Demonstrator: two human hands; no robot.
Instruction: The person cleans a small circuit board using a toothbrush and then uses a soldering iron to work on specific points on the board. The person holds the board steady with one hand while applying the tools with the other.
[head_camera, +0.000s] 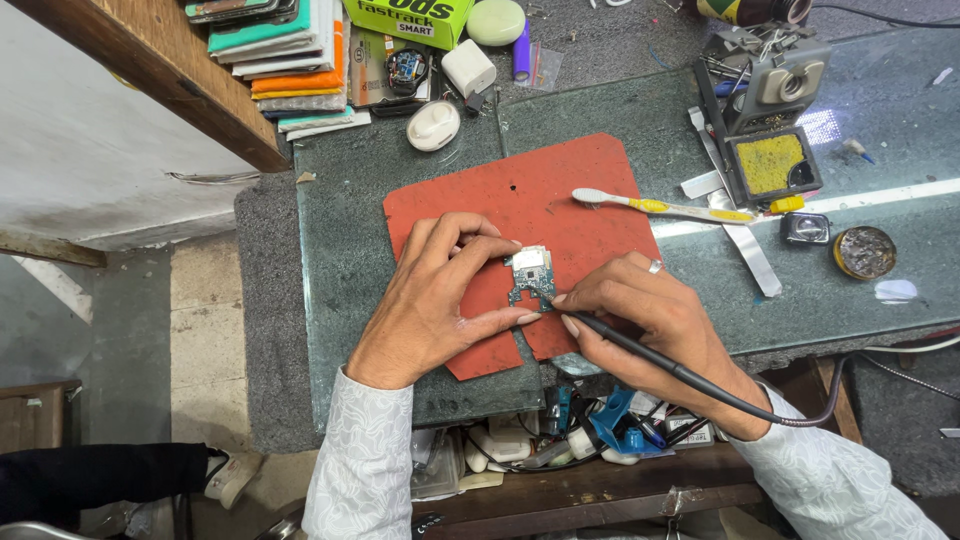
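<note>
A small circuit board (530, 275) lies on a red mat (540, 190), a thin sheet with rounded corners, a speckled matte face and a slit in its near edge. The mat rests on a glass-topped bench (880, 110) over grey-green felt.

The board is irregular in outline, greenish-blue with a pale silvery square shield on its far half and tiny parts on the near half; the detail is too fine to read. The left hand (435, 300) pins it in place: fingertips press its left and far edges, the thumb lies along the mat just near of it. The right hand (650, 320), with a ring on one finger, is clenched pen-fashion on a thin black soldering iron (640, 350), whose tip meets the board's near right corner. The exact contact point is hidden by the fingertips. The iron's dark cable runs right along the wrist.

Both sleeves are white with a faint raised pattern.

On the far right lies a toothbrush (660, 208), white and yellow plastic, beside a yellow sponge (770, 163) in a black tray and a round tin (864, 251) of brownish paste. On the far left, a stack of flat boxes (290, 50) is cut off by the frame. Under the bench's near edge, a cluttered shelf with a blue clip (615, 425) is partly hidden by the arms.
</note>
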